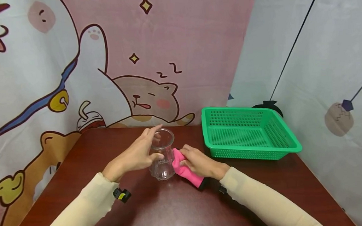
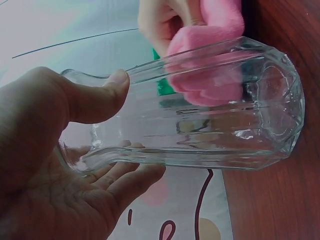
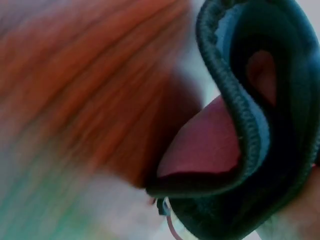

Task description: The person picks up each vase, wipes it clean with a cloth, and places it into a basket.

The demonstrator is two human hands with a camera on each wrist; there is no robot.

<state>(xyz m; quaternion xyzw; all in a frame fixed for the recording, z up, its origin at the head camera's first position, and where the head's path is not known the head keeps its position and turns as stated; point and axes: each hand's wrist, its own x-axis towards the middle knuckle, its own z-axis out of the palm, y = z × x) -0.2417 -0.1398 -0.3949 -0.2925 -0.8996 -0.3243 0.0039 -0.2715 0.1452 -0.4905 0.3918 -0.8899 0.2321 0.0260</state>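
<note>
A clear glass vase [image 1: 162,167] with faceted sides and a round rim stands on the table. My left hand [image 1: 136,153] holds it near the neck; in the left wrist view the thumb lies on one side of the vase [image 2: 215,130] and the fingers on the other. Bunched in my right hand [image 1: 202,161] is a pink cloth [image 1: 189,173] with a dark edge, pressed against the vase's right side. Through the glass, the left wrist view shows the soft pink cloth [image 2: 207,55]. Close up in the right wrist view, the cloth's dark trim [image 3: 242,125] curls in a fold.
A green plastic basket [image 1: 248,152] with slotted sides stands at the back right of the dark red-brown table [image 1: 176,212]. Behind and beside the table hangs a printed cartoon backdrop [image 1: 191,37].
</note>
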